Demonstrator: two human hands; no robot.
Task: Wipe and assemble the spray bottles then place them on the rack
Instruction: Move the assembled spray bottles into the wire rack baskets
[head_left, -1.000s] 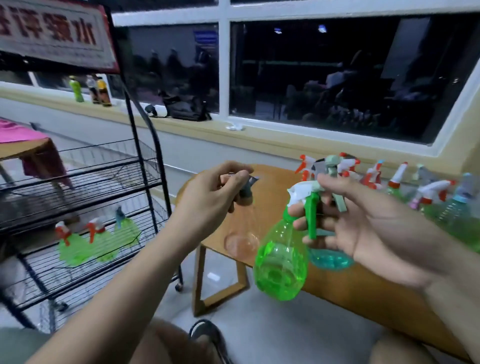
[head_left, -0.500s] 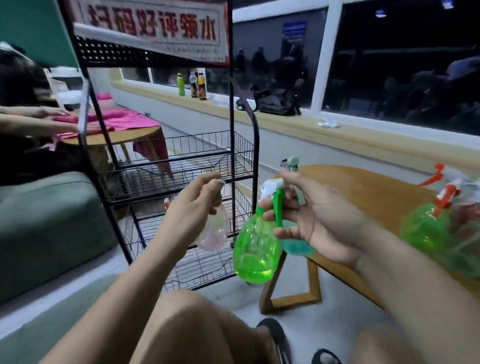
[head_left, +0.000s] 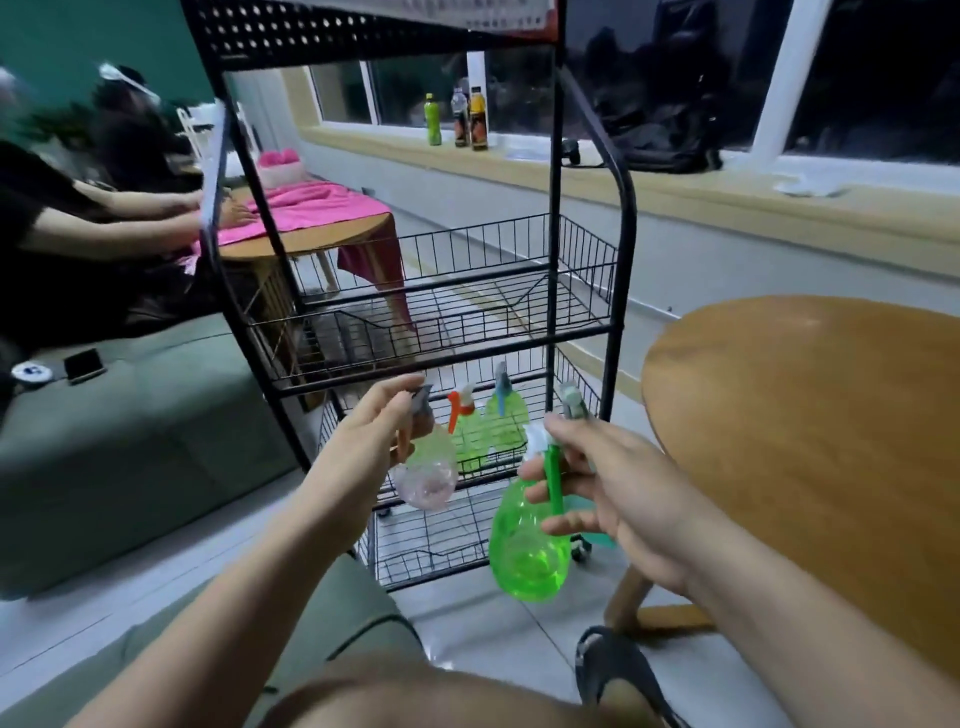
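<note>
Grips curled — left hand (head_left: 371, 439) pinches pink bottle (head_left: 428, 480) by its top, right hand (head_left: 615, 491) clutches green bottle (head_left: 524, 551).

Wire rack (head_left: 625, 270), green spray bottles (head_left: 506, 426) on middle basket

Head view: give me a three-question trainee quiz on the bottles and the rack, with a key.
1. True or false: the left hand holds the bright green bottle.
2. Which basket of the rack holds the bottles already placed? A top, B middle, C bottom.
3. Fill in: in the picture, the round wooden table stands to the ___ of the rack.
Key: 1 false: the right hand holds it, and the left holds a clear bottle. 2 B. 3 right.
</note>
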